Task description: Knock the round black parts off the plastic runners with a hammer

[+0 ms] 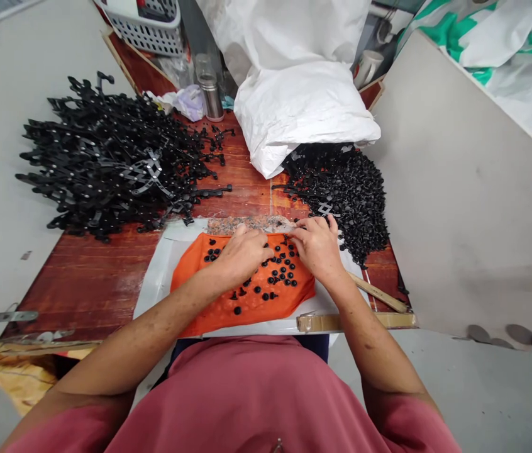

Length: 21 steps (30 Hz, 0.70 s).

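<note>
My left hand (246, 253) rests over an orange cloth (200, 296), palm down, its fingers curled together; anything inside them is hidden. At the cloth's far right edge, my right hand (317, 246) has its thumb and fingers drawn together. What it pinches is too small to make out. Scattered on the cloth around both hands are several small black round-headed plastic pieces (238, 310). Under the cloth lies a white sheet (153, 283), with a scuffed strip (247, 223) along its far side.
A tall heap of black jointed strips (105, 157) stands on the left of the red-brown table (91, 277). From a white sack (304, 107), loose black pieces (355, 201) spill at the right. A wooden stick (379, 292) lies by my right forearm. Behind stand a metal flask (210, 97) and a basket (153, 31).
</note>
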Available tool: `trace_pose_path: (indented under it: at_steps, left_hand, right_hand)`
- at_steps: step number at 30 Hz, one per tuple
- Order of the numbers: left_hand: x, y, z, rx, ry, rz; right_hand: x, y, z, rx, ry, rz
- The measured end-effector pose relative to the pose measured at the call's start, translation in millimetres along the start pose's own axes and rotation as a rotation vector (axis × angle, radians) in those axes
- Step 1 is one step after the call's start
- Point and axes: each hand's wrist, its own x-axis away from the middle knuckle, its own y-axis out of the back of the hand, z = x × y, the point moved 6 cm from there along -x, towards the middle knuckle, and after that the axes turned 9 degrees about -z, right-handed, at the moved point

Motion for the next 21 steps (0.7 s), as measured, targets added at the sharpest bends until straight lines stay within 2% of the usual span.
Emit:
trace_pose_path:
  at_steps: [3, 6, 11, 16, 21]
  left_hand:
    - [-4, -0.5, 4, -0.006, 0.030, 0.041]
    - [-5, -2.0, 11, 0.027, 0.119, 0.070]
    - [-5, -5.1, 15, 0.042, 0.228, 0.072]
    - [-2, 2.7, 13, 0.008, 0.281, -0.012]
    - [22, 25.6, 28, 0.153, 0.420, -0.177]
  right_hand:
    - [-8, -10, -3, -0.005, 0.038, 0.054]
    - [-15, -16, -6, -0.020, 0.071, 0.076]
    - [-20, -12, 4, -0.023, 0.108, -0.015]
    - [-18, -13, 27, 0.022, 0.195, 0.045]
    - [-12, -8, 12, -0.053, 0.034, 0.121]
